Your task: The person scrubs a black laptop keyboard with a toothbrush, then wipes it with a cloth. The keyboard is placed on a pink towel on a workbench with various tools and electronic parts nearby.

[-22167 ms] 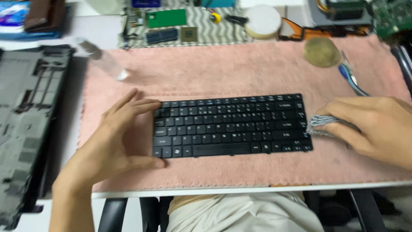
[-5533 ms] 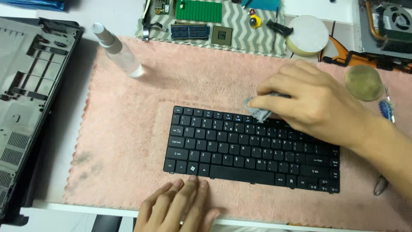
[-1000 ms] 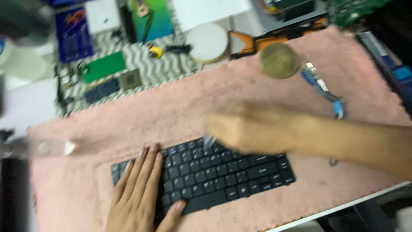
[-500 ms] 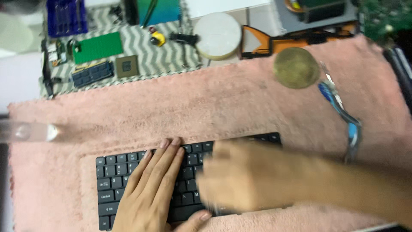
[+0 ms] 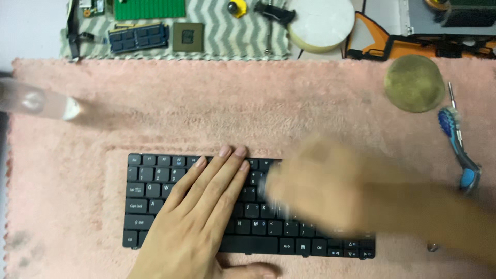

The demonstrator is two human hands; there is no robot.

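Pink fleece cloth [image 5: 217, 111] covers the surface, and a black keyboard [image 5: 155, 199] lies flat on its near half, long side toward me. My left hand [image 5: 199, 217] rests palm-down on the keys, fingers straight and close together, pinching nothing, the tips reaching the top row. My right hand [image 5: 320, 191] is over the right half of the keyboard, so smeared by blur that I cannot tell whether its grip is spread or closed, or whether it holds anything. A clear bottle [image 5: 36, 101] lies on its side at the cloth's left edge, well apart from the keyboard. Far right, a round olive pad [image 5: 414, 83] sits near a blue-handled screwdriver [image 5: 460, 150]. Beyond the cloth, a white disc [image 5: 320, 23] and a memory stick [image 5: 138, 37] lie on a zigzag mat [image 5: 227, 39].
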